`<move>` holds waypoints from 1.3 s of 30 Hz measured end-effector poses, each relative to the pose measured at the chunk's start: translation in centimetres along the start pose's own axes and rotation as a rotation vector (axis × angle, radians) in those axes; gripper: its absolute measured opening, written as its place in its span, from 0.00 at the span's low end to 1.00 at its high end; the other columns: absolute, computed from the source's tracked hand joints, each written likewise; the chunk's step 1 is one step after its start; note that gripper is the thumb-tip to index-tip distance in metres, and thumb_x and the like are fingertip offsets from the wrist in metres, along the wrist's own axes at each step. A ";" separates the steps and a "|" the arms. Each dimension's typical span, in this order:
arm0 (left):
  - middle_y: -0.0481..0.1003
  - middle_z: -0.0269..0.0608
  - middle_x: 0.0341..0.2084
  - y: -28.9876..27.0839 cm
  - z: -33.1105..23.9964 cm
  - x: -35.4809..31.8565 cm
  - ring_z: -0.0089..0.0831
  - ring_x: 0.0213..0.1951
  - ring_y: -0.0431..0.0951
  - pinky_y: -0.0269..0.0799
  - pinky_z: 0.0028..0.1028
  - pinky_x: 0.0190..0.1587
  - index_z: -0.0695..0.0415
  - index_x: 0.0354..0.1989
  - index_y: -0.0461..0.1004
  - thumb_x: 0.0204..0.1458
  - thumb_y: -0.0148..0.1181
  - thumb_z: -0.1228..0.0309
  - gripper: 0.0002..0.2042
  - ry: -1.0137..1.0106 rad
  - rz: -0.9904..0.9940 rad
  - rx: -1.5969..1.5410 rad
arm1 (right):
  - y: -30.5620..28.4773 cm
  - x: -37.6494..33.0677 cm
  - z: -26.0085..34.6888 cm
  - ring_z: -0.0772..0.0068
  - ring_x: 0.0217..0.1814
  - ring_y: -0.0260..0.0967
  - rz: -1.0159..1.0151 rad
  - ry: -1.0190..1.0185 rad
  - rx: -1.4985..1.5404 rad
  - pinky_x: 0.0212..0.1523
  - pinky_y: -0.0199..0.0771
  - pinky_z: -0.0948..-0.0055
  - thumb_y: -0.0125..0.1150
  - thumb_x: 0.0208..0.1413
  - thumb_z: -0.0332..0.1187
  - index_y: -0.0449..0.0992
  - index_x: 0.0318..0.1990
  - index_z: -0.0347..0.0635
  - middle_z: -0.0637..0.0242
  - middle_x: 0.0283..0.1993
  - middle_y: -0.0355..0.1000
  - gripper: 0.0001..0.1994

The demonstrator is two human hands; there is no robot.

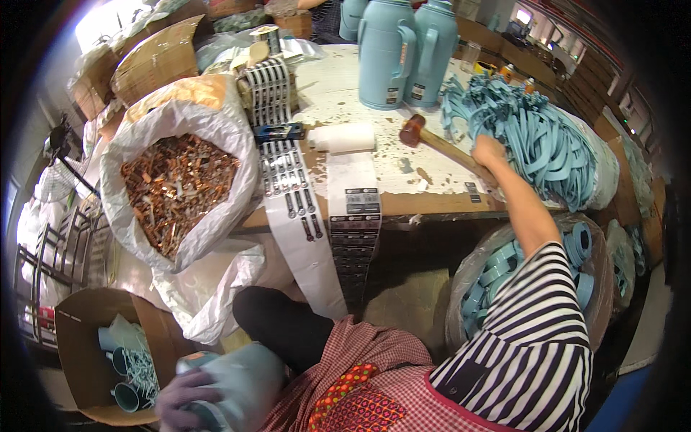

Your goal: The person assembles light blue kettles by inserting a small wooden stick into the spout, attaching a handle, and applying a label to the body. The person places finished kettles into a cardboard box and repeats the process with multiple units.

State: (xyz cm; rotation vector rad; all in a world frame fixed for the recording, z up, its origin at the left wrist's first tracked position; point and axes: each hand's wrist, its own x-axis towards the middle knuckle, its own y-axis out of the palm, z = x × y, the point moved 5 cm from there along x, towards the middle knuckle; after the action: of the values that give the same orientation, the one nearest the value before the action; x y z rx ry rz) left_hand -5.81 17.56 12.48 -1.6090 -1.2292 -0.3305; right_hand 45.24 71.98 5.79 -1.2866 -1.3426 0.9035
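Observation:
Low at the left, my left hand (188, 397) in a purple-grey glove grips a pale blue thermos jug (248, 381), which lies tilted by my lap and is blurred by motion. My right hand (489, 150) is bare and reaches over the table to the near edge of a heap of blue plastic straps (536, 133). Its fingers are curled, and what they hold is hidden. Just beside it lies a mallet (414, 131) with a brown head, its wooden handle passing by my wrist. Two finished blue jugs (386, 57) with handles stand upright farther back.
Label rolls (345, 138) hang strips over the edge of the white table (324, 83). On the left are a white sack (248, 155) of copper-coloured metal pieces and a cardboard box (79, 317) with blue parts. A plastic-lined bin (461, 277) of blue rings stands under my right arm.

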 end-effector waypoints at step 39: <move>0.72 0.29 0.30 6.0 -0.5 -15.2 0.16 0.30 0.68 0.65 0.19 0.35 0.59 0.38 0.72 0.49 0.68 0.70 0.12 -1.048 -1.422 -0.627 | -7.7 -48.6 40.8 0.73 0.37 0.67 1.921 -0.713 1.864 0.45 0.69 0.73 0.59 0.67 0.46 0.74 0.28 0.37 0.64 0.32 0.71 0.21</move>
State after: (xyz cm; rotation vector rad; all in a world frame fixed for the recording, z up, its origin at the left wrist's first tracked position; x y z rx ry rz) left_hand -7.28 9.28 -1.53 -1.0254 -3.2625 -0.8413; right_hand -0.68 28.37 -2.90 -0.1394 1.1568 2.8071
